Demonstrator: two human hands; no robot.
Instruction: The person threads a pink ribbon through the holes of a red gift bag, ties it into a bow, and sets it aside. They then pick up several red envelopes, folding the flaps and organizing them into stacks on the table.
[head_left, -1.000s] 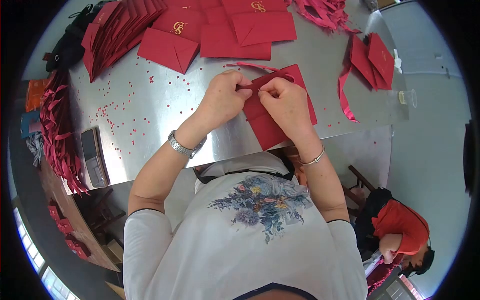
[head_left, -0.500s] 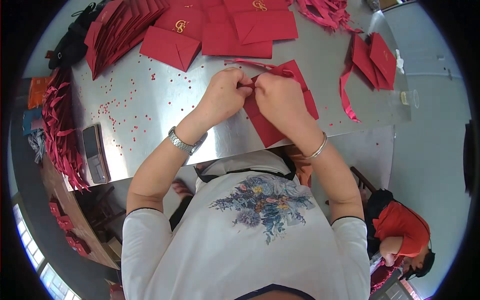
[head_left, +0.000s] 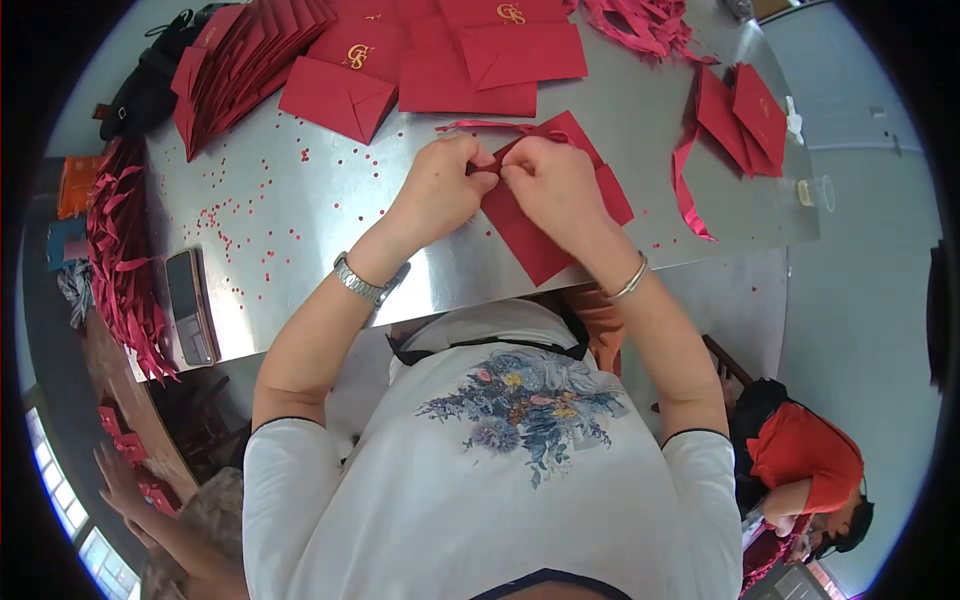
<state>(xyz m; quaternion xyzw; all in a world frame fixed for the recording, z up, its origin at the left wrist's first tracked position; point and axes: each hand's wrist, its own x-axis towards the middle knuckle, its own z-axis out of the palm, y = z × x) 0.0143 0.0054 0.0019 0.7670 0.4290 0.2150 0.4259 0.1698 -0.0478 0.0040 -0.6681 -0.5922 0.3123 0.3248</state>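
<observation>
A flat, folded red paper bag [head_left: 535, 245] lies at a slant on the metal table, close to its front edge. At the bag's upper left edge, my left hand [head_left: 447, 190] is closed in a pinch, with a bit of red between thumb and forefinger. Right beside it my right hand [head_left: 556, 185] lies over the bag, its fingers pinched at the same edge. A pink-red ribbon [head_left: 490, 125] runs along the bag's top, just beyond both hands. My fingers hide whether ribbon is also in the pinch.
Red bags with gold lettering [head_left: 468, 85] lie at the back; more stand fanned [head_left: 245, 70] at left. Two bags [head_left: 735, 120] with a ribbon stand right. Ribbon bundles [head_left: 125, 255], a phone [head_left: 190, 305], red paper dots and a small cup [head_left: 815, 193] are around. Two people are nearby.
Both hands have shifted slightly left, still pinching at the bag's edge, and the bag has turned a little. Another person's arm has come into view at the lower left.
</observation>
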